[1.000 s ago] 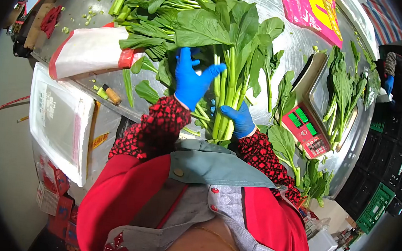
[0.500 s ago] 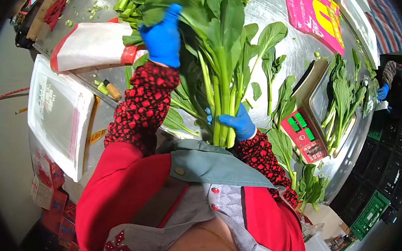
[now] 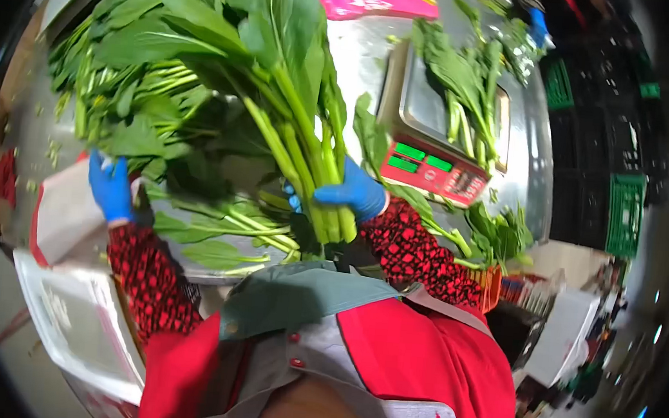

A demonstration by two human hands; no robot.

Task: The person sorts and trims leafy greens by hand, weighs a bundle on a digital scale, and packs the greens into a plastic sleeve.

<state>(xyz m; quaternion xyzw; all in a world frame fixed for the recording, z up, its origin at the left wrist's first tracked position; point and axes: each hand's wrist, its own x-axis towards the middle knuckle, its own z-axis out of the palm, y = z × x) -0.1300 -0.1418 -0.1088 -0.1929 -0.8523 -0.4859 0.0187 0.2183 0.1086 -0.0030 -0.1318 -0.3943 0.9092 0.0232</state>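
Our right hand grips a bunch of leafy greens around its lower stems, close in front of us. The bunch's long axis slants: cut ends near and toward the right, leaves fanning out far and to the left. Our left hand is well to the left, its fingers parted and around no stems that we can see. From that hand, the held stems lie to the right, with loose greens on the metal table between. The pile of greens sits just beyond our left hand, much nearer it than our right; whether the fingertips touch its leaves, we can't tell. A red-edged white bag lies just beside that hand.
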